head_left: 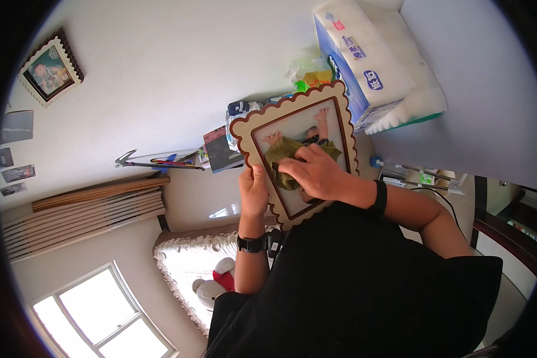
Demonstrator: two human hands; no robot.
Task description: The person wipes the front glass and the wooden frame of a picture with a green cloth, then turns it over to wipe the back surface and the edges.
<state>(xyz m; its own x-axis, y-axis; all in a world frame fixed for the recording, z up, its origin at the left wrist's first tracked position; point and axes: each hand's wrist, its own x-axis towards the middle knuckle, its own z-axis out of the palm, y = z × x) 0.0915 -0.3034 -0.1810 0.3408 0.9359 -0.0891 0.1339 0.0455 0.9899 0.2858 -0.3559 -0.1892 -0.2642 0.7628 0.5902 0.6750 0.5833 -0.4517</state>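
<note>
My left hand [253,192] grips the left edge of a scalloped picture frame [295,96], its thumb on the front. The frame is cream with a brown border, held tilted before my chest. A photo [291,129] of a child shows behind its front pane. Across the photo lies a bunched olive-green cloth [279,154]. My right hand [315,172] presses on this cloth with curled fingers, pinching its folds; the cloth hides the middle of the photo. The fingers of my left hand behind the frame are hidden.
Beyond the frame, a white surface holds tissue packs [362,53], a dark booklet [223,150] and a hammer [127,160]. Another framed picture [51,71] hangs on the wall. A plush toy [208,288] lies on a bed at lower left. Cables and small items are at right.
</note>
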